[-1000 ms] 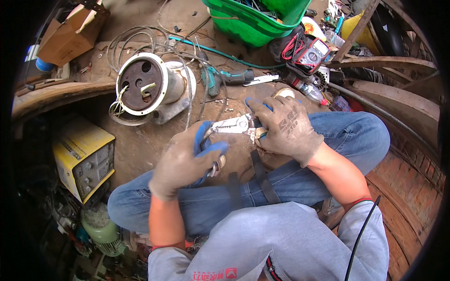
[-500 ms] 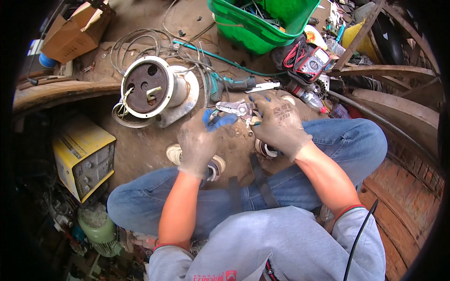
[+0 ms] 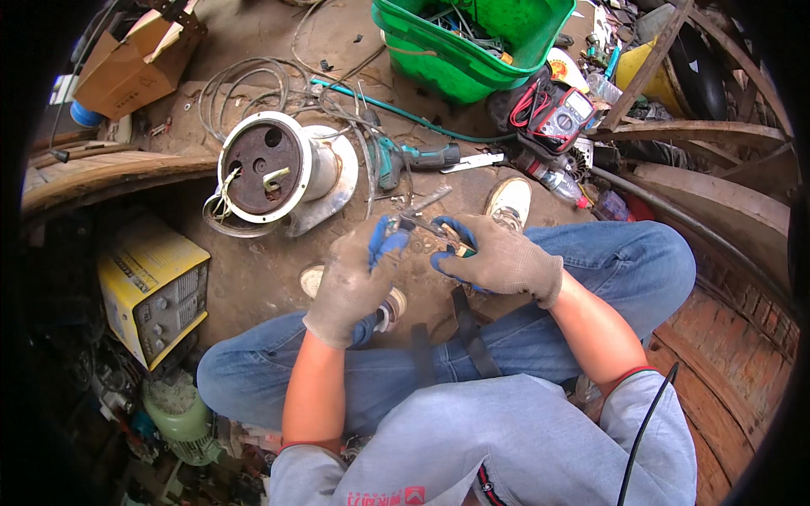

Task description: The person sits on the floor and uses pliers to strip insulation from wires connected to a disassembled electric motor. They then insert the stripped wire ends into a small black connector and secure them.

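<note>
**While the right hand (image 3: pixel 498 257) grips a metal hand tool (image 3: pixel 429 226), the left hand (image 3: pixel 359 261) is at its other end**

Head view: both hands gloved, grey-brown with blue palms, over the dirt floor (image 3: pixel 253 278) in front of the person's crossed legs. Right hand closed around tool's handle end. Left fingers bent, gap narrow, tips right by tool's far end; cannot tell if they pinch anything, too small. Tool is between the hands, seen nearly edge-on. White shoe (image 3: pixel 511 201) just beyond right hand.

Upper left of hands: round metal housing (image 3: pixel 261 166) tipped on its side, dark face, pale wires poking out; cable coil (image 3: pixel 202 105) behind. Teal power tool (image 3: pixel 390 164) lies right of housing. Green tub (image 3: pixel 456 80) farther off, red-and-black multimeter (image 3: pixel 559 122) near it, plastic bottle (image 3: pixel 555 180) below that. Yellow-and-grey machine (image 3: pixel 152 287) far left, green motor (image 3: pixel 180 422) below it.
</note>
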### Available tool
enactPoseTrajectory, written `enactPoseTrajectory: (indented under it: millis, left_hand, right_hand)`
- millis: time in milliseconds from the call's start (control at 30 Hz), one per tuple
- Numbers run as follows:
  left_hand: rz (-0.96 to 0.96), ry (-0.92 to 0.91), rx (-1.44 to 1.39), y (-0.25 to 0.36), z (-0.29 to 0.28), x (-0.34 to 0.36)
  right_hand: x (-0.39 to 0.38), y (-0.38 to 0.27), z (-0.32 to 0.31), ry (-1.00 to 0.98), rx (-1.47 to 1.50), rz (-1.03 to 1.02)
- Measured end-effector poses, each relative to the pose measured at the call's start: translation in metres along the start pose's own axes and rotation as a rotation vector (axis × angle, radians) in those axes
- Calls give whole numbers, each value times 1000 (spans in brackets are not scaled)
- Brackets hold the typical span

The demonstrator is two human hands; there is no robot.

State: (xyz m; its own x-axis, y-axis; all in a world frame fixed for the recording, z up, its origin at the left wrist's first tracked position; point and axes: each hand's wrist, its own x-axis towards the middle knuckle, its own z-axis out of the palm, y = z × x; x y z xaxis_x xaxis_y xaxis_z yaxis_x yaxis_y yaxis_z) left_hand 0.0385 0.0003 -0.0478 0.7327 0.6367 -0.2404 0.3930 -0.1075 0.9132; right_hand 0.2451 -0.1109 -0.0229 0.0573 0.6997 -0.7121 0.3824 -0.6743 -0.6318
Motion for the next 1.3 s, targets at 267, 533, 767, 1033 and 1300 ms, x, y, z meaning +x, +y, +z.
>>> enactPoseTrajectory:
  millis: [267, 533, 767, 1033, 1300]
  left_hand:
    - [93, 185, 172, 15, 17, -1]
    - [-4, 289, 94, 1, 23, -2]
    - [-56, 289, -20, 3, 23, 0]
    - [-320, 14, 7, 0, -25, 10]
    - [-306, 175, -494, 14, -25, 2]
  right_hand:
    - [-1, -6, -10, -210, 145, 30]
    - [-9, 2, 19, -72, 571, -187]
    - [-10, -11, 27, 0, 614, -106]
    - [35, 51, 53, 125, 259, 92]
    - [-13, -2, 5, 606, -132, -309]
